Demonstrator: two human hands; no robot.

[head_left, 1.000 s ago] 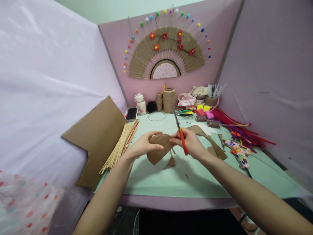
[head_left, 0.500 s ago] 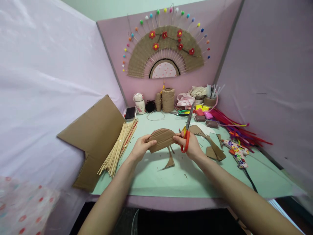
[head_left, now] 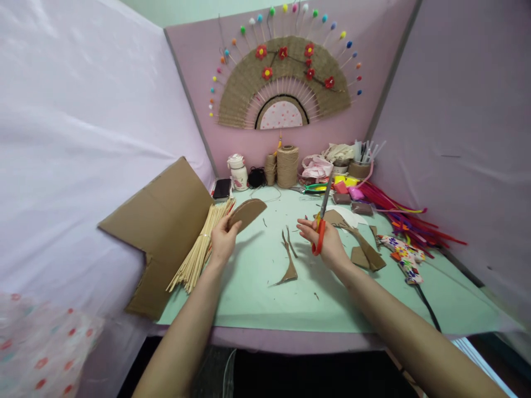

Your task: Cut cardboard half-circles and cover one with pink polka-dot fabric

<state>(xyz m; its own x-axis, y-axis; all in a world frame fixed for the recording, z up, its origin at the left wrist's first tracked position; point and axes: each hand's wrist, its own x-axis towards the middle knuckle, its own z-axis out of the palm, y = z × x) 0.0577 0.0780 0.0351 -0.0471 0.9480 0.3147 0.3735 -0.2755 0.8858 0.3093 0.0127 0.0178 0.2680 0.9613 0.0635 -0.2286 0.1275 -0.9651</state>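
My left hand point(head_left: 224, 239) pinches a half-round piece of cardboard point(head_left: 249, 213) at its left end, raised over the table beside the bundle of thin sticks point(head_left: 203, 240). In my right hand point(head_left: 326, 243) hangs a pair of scissors point(head_left: 321, 235) with red and yellow handles. The loops sit around the fingers and the blades point up and away. My right fingertips are stretched out toward the left. Between my hands, narrow cardboard scraps point(head_left: 289, 270) lie on the pale green table top point(head_left: 257, 298).
A large cardboard sheet point(head_left: 166, 221) leans at the left. Twine spools point(head_left: 287, 167), a white bottle point(head_left: 238, 172) and a phone point(head_left: 222, 188) stand at the back. Cardboard offcuts point(head_left: 365, 249), a flower-patterned glue gun point(head_left: 404, 257) and pipe cleaners point(head_left: 398, 210) lie right. A decorated fan point(head_left: 236, 91) hangs behind.
My right hand has let go of the half-round cardboard and moved slightly right, keeping the scissors. My left hand has carried the cardboard left and tilted it.
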